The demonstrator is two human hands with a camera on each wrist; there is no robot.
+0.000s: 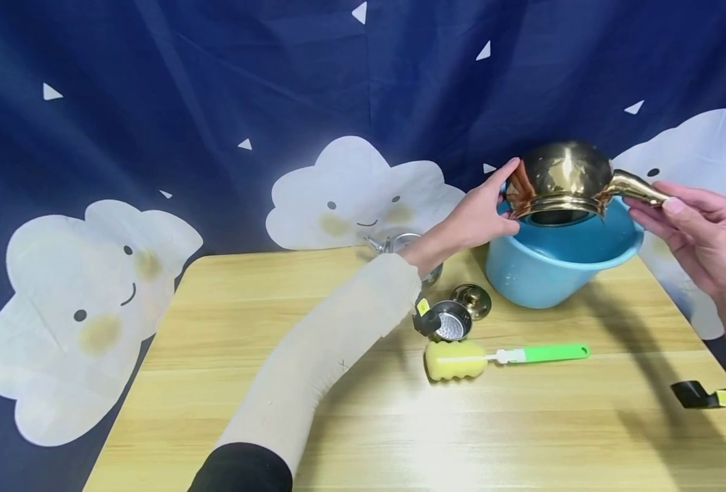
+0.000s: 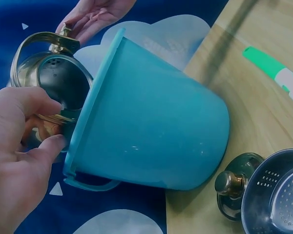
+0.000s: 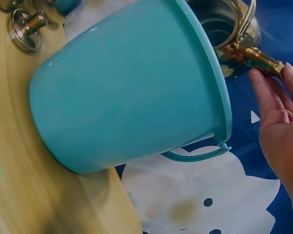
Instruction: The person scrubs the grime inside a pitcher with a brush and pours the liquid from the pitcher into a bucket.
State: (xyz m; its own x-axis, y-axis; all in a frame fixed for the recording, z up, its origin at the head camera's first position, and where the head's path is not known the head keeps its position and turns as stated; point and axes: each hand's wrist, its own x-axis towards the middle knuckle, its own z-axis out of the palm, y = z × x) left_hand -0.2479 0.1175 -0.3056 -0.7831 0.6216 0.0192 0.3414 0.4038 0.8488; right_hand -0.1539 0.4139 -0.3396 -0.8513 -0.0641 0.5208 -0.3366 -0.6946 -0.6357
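Observation:
A shiny gold-coloured teapot [image 1: 566,167] is tipped over above the blue bucket [image 1: 532,273], its round mouth facing down. My left hand [image 1: 476,215] grips the teapot's side, thumb near the mouth's rim and fingers up along the body. At the other side, my right hand [image 1: 707,236] pinches the end of the spout [image 3: 261,61] between thumb and fingers. The left wrist view shows the curved handle [image 2: 18,56] and, through the mouth, small holes inside at the spout's base. What the bucket holds is mostly hidden behind its wall and the teapot.
In front of the bucket lie a knobbed lid [image 1: 474,301] and a perforated metal strainer [image 1: 452,322]. Nearer stands out a yellow sponge brush [image 1: 456,361] with a green handle. A silver kettle [image 1: 405,239] is partly hidden behind my left forearm. A dark blue curtain [image 1: 215,68] hangs behind the table.

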